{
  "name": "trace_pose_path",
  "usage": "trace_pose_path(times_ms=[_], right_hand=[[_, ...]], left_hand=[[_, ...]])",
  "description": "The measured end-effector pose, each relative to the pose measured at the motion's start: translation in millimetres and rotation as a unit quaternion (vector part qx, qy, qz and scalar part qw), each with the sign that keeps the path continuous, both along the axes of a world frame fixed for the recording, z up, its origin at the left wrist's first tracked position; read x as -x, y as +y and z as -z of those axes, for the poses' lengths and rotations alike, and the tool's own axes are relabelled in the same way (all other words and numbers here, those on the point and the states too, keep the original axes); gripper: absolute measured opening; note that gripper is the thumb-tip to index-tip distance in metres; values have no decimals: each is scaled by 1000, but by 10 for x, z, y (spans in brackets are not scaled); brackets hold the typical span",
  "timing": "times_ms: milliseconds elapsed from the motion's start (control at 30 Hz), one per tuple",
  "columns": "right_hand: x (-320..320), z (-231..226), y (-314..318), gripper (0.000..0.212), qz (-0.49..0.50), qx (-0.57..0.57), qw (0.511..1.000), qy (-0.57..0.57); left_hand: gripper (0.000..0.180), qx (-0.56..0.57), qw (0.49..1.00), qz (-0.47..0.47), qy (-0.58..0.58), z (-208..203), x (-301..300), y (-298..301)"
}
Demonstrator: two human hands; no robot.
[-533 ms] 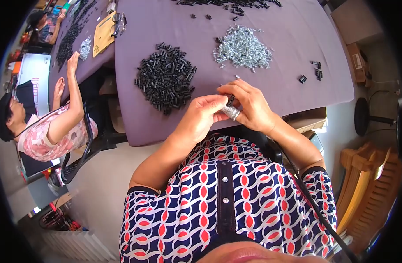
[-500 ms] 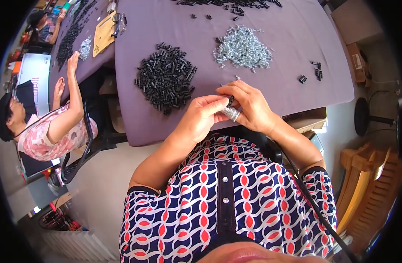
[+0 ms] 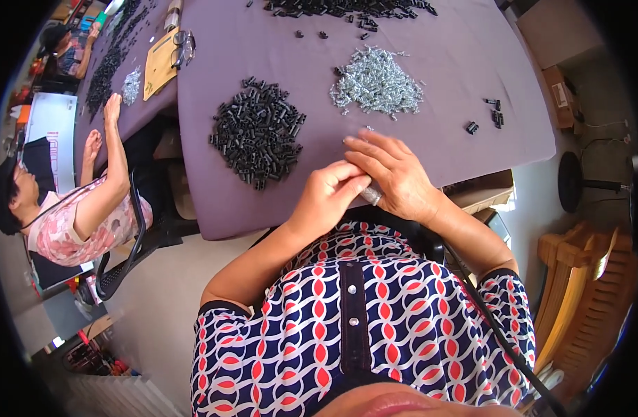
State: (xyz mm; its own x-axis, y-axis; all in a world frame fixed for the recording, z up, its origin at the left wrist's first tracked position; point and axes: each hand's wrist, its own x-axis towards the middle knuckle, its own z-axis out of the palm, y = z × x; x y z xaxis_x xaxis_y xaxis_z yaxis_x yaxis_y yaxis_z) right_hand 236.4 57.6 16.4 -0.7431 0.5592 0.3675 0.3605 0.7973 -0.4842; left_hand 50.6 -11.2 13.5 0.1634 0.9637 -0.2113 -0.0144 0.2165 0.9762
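Left hand (image 3: 333, 193) is pinching thumb to fingers, tucked against right hand (image 3: 395, 175). Right hand is curling palm-down; its far fingertips are blurring. Can't tell what either is grasping; any part is hiding between them. Silver wrap (image 3: 372, 194) is showing there, maybe covering a right finger.

Risks: a hidden small part could be slipping if the pinch is loosening; the table's near edge is lying just by the hands, so a drop could be reaching the lap. Wrap could be dulling feel. Right fingers are hanging near a stray silver bit (image 3: 369, 128); a sweep could be scattering it.

Black tubes (image 3: 256, 135) are piling left of the hands, silver bits (image 3: 378, 82) far of them, both sitting loose on the cloth (image 3: 458, 73), no tray holding them. A bump could be mixing them.

Containers: cardboard box (image 3: 487, 191) is sitting under the table's near right edge, contents not showing clearly. Brown envelope (image 3: 161, 62) is lying far left, glasses (image 3: 183, 48) resting on it; can't tell what's inside.
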Motion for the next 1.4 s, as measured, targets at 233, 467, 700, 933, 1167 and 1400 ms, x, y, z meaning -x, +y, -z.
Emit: trace_pose_path(times_ms=[233, 467, 700, 933, 1167, 1400], right_hand=[[-844, 234, 470, 52, 340, -97, 923, -150], [-1062, 287, 616, 54, 378, -103, 913, -115], [-104, 10, 287, 48, 92, -33, 995, -7], [341, 132, 353, 19, 69, -46, 995, -60], [377, 139, 341, 16, 74, -126, 986, -84], [178, -153, 294, 19, 92, 298, 940, 137]], left_hand=[[15, -294, 813, -121, 487, -161, 542, 545], [14, -281, 763, -49, 580, 84, 716, 693], [18, -286, 759, -48, 583, 79, 717, 677], [24, -290, 781, -51, 551, 13, 695, 659], [14, -298, 767, -17, 568, 4, 649, 758], [11, -21, 999, -33, -30, -153, 504, 454]])
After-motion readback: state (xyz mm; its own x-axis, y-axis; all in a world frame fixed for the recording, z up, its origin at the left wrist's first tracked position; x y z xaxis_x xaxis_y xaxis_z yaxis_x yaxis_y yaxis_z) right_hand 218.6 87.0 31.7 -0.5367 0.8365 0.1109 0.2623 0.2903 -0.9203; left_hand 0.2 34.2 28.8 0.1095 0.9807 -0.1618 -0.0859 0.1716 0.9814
